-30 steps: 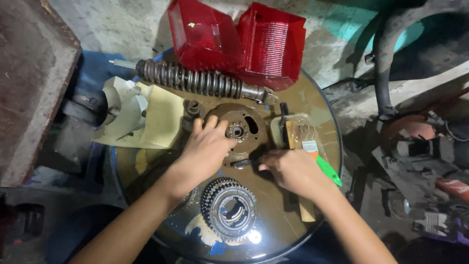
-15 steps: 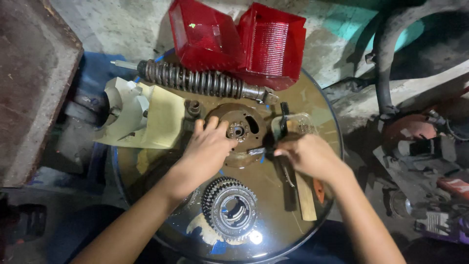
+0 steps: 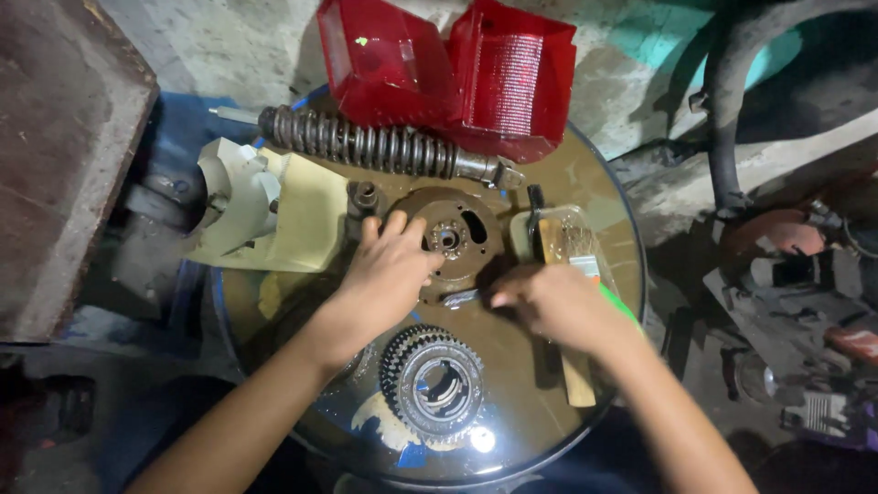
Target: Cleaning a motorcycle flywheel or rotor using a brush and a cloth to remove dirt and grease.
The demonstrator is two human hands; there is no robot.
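Because the rusty plate (image 3: 448, 242) lies loose on the oily drum top (image 3: 585, 174), between the spring (image 3: 366, 144) and the gear (image 3: 433, 384), it could spin or skid if the tool slips. The left hand (image 3: 389, 274) presses flat on the plate's left half, fingers spread, gripping nothing. The right hand (image 3: 558, 306) is closed on a thin metal tool (image 3: 462, 297) whose tip touches the plate's lower edge; a slip would likely jab the left fingers just beside it. Since half a second ago the right hand has dropped lower, uncovering the brush (image 3: 572, 242).
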